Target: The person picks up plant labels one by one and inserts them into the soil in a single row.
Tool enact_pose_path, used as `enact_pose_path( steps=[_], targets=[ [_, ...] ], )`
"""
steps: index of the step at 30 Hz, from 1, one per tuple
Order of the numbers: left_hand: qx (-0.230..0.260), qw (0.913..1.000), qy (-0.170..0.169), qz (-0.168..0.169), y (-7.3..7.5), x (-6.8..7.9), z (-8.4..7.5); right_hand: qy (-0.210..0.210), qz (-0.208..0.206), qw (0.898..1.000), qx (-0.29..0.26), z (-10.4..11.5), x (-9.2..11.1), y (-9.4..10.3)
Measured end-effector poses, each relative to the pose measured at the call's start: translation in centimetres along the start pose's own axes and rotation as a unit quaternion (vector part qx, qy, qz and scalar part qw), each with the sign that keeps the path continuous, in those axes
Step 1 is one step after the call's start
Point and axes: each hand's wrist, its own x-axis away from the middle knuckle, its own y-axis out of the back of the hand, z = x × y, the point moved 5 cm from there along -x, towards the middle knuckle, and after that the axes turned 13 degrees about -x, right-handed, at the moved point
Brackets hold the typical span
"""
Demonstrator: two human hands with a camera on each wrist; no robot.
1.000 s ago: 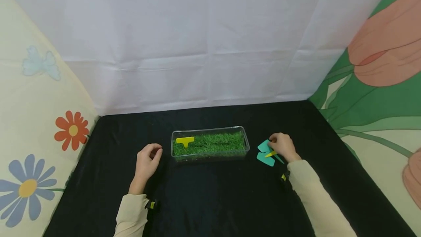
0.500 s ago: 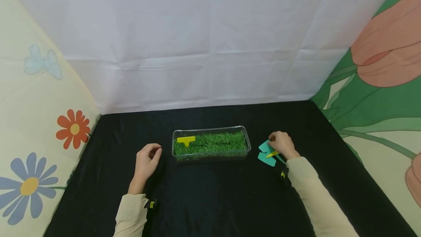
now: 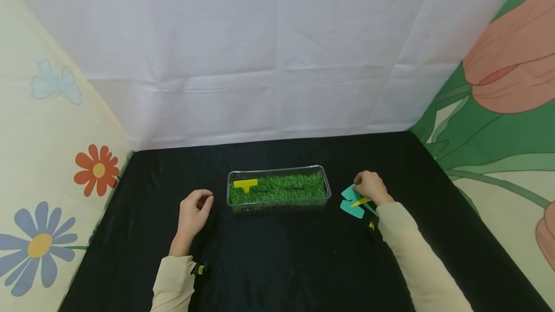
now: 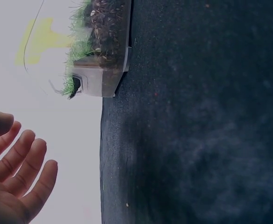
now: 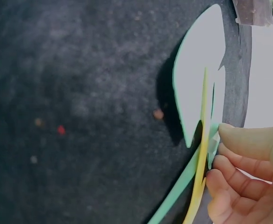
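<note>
Head view: clear tray (image 3: 277,207) of green grass (image 3: 286,187) sits on black cloth (image 3: 277,264); yellow T-shaped marker (image 3: 245,185) stands in the grass near the tray's left end. Left hand (image 3: 193,213) is beside that end, apart from it, fingers loosely bent, holding nothing. Well to the tray's right, upper teal label (image 3: 348,192) and lower teal label (image 3: 352,209) lie on the cloth, yellow pointed strip (image 3: 361,201) across them; right hand (image 3: 374,188) is at the upper label. Left wrist view: fingers relaxed and spread, tray corner well apart from them. Right wrist view: thumb tip touches teal plastic, fingers bent beneath, close against the yellow strip; cannot tell whether anything is pinched.
</note>
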Motion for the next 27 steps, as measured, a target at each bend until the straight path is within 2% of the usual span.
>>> enact_pose_path(
  steps=[19,27],
  targets=[
    [-0.002,0.9999,0.007,0.011,-0.04,0.10,0.21,0.031,-0.022,0.999,-0.010,0.10,-0.35,-0.31],
    [0.000,0.9998,0.013,0.015,-0.05,0.08,0.36,0.019,0.011,1.000,-0.006,0.09,-0.54,0.03]
  ],
)
